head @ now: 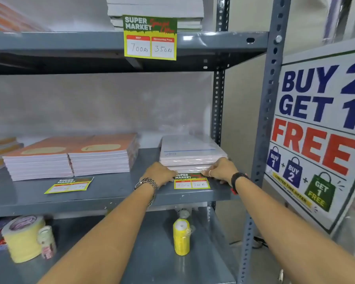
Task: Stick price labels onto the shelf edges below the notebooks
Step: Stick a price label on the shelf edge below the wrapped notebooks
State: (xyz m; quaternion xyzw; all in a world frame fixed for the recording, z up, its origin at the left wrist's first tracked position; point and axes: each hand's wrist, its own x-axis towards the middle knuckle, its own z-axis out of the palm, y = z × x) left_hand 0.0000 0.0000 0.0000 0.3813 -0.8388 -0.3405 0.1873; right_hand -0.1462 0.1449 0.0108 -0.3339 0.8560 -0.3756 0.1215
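A price label (191, 181) is pinned flat at lower centre on the middle shelf (111, 193), below wrapped notebooks (190, 154); left hand (159, 173) and right hand (221, 168) are pressed down on its top corners, probably so it sticks straight.

— Shop, we say: "SUPER MARKET" price label (150, 37) upper centre, grey slotted shelving (111, 41).
— Agreed. We add the "BUY 2 GET 1 FREE" poster (318, 128) right, notebook stacks (70, 156) centre-left.

Both arms reach up from the bottom of the frame, converging at centre right. The left hand (159, 173) lies palm down, fingers curled; the right hand (221, 168) mirrors it, knuckles up, fingertips pressing downward.
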